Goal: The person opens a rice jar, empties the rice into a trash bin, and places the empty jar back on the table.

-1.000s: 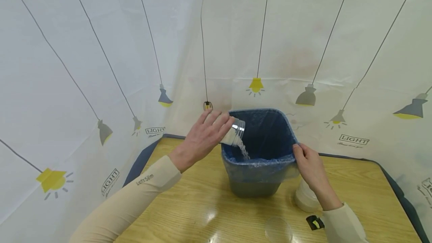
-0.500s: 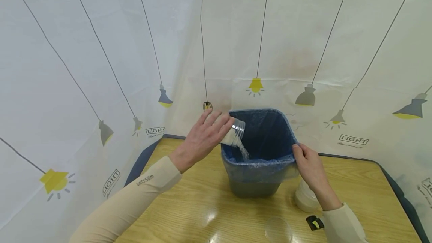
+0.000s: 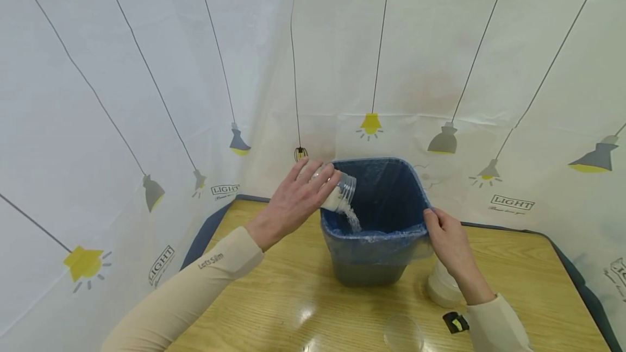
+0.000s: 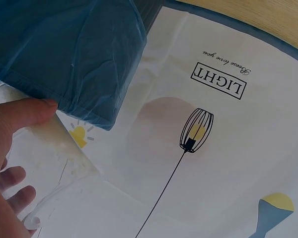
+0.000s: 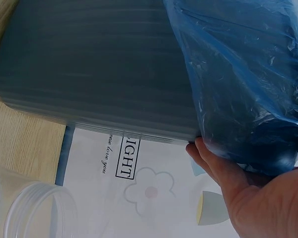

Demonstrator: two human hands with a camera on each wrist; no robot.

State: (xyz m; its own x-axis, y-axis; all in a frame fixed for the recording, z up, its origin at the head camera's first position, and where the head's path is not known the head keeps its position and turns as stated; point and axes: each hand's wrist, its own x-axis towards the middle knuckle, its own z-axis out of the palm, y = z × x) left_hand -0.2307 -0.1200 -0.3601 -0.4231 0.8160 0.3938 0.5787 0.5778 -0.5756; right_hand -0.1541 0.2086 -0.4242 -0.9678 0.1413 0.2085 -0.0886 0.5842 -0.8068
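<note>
A white backdrop [image 3: 342, 42] printed with hanging lamps and the word LIGHT rises behind both hands. Below them spreads a wood-grain table [image 3: 274, 297] with a dark blue border at its far side. The bin [image 3: 369, 275], grey lower down, stands upright on it between the two hands, its mouth facing up. A thin blue liner [image 3: 391, 249] covers its inside and folds over the rim, hanging down outside, beside the right hand.

The left hand [image 3: 295, 200] is wrapped around a clear jar, back of the hand toward the head camera. The right hand [image 3: 450, 240] grasps the bin's right rim through the liner, thumb on top and fingers against the outer side. Both wrists emerge from cream sleeves [image 3: 215, 259], the left one lettered.

A second jar [image 3: 444, 287], clear with pale contents, stands on the table just below the right hand, partly hidden by that wrist. The clear jar [image 3: 346, 186] in the left hand tilts, its threaded mouth pointing toward the right hand, over the bin. A transparent disc [image 3: 403, 333] lies below and between the hands; a small black-and-yellow piece [image 3: 456, 322] sits just beside the right cuff. Smallest, loose white grains [image 3: 353, 219] fall from the tilted mouth into the bin, just beyond the left fingers.
</note>
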